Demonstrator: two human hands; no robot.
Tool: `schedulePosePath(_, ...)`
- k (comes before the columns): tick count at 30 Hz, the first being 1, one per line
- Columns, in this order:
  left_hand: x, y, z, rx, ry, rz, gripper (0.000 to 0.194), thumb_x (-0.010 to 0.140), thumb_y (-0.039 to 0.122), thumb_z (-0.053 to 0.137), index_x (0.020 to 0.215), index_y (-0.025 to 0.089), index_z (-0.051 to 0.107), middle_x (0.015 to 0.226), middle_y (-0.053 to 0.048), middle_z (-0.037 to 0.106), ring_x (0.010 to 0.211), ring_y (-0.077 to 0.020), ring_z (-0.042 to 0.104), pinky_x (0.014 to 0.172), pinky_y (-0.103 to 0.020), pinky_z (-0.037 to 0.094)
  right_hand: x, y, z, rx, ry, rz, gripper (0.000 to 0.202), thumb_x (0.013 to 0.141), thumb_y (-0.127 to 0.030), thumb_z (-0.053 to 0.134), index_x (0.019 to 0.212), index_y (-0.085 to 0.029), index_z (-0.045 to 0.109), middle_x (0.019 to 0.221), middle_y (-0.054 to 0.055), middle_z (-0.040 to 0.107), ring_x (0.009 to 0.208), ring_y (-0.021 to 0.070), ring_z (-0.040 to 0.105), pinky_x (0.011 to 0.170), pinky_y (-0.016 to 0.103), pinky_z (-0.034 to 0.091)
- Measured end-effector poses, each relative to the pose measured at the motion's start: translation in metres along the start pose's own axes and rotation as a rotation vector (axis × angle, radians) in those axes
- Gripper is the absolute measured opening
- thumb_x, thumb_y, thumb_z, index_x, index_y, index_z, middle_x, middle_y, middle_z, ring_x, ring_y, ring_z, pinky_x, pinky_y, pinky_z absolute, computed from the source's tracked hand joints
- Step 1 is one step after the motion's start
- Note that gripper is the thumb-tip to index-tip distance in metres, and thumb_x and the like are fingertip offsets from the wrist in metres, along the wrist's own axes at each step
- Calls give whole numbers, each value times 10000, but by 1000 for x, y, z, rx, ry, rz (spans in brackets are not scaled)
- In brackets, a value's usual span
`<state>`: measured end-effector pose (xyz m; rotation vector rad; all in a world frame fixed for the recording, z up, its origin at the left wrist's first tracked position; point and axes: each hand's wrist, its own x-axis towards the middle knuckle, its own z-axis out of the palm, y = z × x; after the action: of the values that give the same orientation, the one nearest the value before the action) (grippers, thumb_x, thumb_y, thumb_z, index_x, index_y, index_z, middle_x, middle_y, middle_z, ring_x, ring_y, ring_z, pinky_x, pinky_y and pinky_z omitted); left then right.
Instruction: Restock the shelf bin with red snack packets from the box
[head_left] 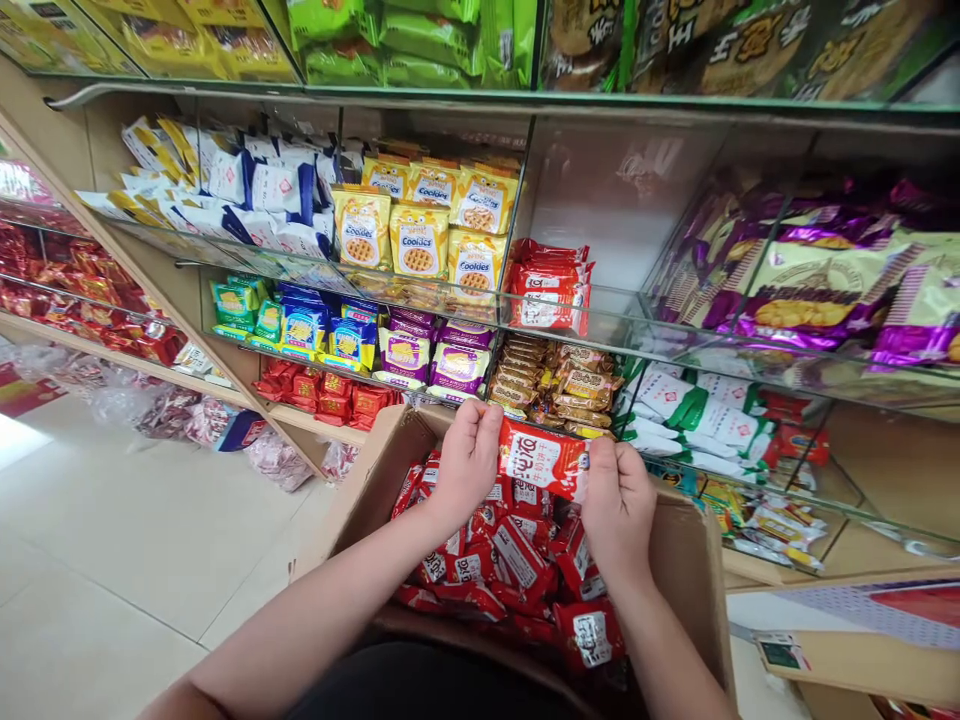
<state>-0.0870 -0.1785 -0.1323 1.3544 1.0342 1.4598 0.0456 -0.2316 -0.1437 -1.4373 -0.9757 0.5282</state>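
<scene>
Between my two hands a red and white biscuit packet (541, 459) is stretched out level, its printed face toward me. My left hand (469, 455) pinches its left end, and my right hand (616, 500) grips the right end. Below them an open cardboard box (686, 570) holds many loose packets of the same red kind (517, 555). Beyond my hands, a small stack of matching red packets (551, 285) sits in a glass shelf compartment, with bare space to its right.
Glass shelves (450, 97) of wrapped snacks rise in front. Yellow cookie packs (420, 240) stand left of the red stack, purple and cream packs (817, 270) to its right. Brown packets (589, 385) lie just past the box. Plastic-bagged goods (172, 405) rest on the tiled floor (112, 520).
</scene>
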Motion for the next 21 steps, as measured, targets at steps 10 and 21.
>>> schedulePosePath(10, -14, 3, -2, -429, -51, -430, 360, 746, 504, 574, 684, 202, 388, 549, 90, 402, 469, -59, 344, 479, -172, 322, -4, 9, -3, -59, -200, -75, 328, 829, -466, 458, 620, -219, 404, 521, -54, 399, 483, 110, 406, 473, 235, 349)
schedulePosePath(21, -17, 24, -41, -259, -45, -147, 279, 816, 488, 484, 847, 213, 452, 543, 91, 348, 422, -54, 272, 405, -168, 257, 64, -90, -28, -119, -441, -310, 340, 641, -402, 706, 935, -250, 629, 909, 41, 665, 717, 192, 626, 638, 330, 518)
